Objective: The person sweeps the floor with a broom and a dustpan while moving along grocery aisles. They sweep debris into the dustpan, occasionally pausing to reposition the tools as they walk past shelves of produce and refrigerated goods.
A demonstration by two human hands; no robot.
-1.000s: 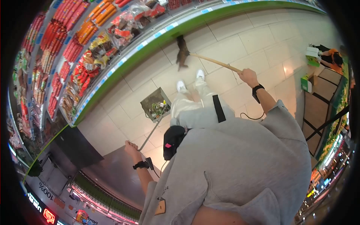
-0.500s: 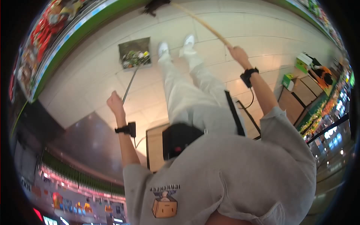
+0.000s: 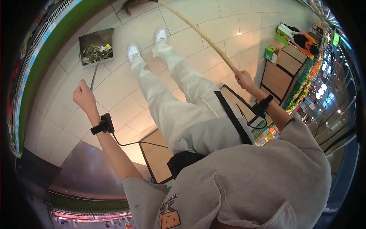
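My left hand [image 3: 84,96] is closed round the thin metal handle of a dustpan [image 3: 97,44]. The pan lies on the tiled floor at the upper left, with green leafy scraps and bits of white and yellow litter [image 3: 97,53] in it. My right hand [image 3: 245,79] grips the end of a long wooden broom handle [image 3: 202,35]. That handle slants up and left to dark bristles [image 3: 131,4], partly cut off at the top edge of the view, to the right of and beyond the pan.
A green-edged shelf [image 3: 28,76] runs along the left. My white shoes [image 3: 134,53] stand on the tiles right of the pan. At the right are wooden crates [image 3: 277,82], green-and-white boxes [image 3: 271,54] and a person in orange and black [image 3: 305,42].
The view has turned and shifted, so the pan, shoes and both hands lie further left or lower. The broom head has moved left relative to my shoes. Both hands keep their holds.
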